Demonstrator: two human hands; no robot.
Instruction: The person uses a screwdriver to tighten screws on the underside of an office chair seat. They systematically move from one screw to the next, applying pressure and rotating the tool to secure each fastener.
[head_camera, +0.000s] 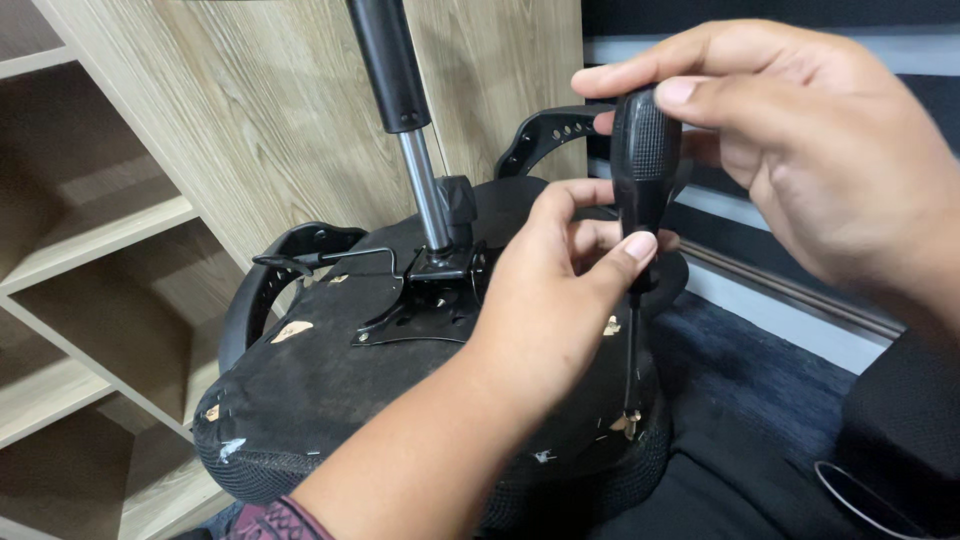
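Two hands, the left hand (545, 300) and the right hand (800, 150); one black-handled screwdriver (640, 170); one upturned black chair seat (330, 390); two black armrests, one (270, 275) at the left and one (545, 135) behind; one gas-lift column (405, 120); one metal seat plate (425, 300); one wooden shelf unit (110, 230).

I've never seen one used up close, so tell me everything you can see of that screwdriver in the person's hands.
The screwdriver has a fat black handle with a fine grid texture, likely rubbery plastic, and a thin dark metal shaft. It stands nearly upright, tip down near the rear edge of the upturned chair seat. The right hand grips the handle top; the left hand pinches its lower end.
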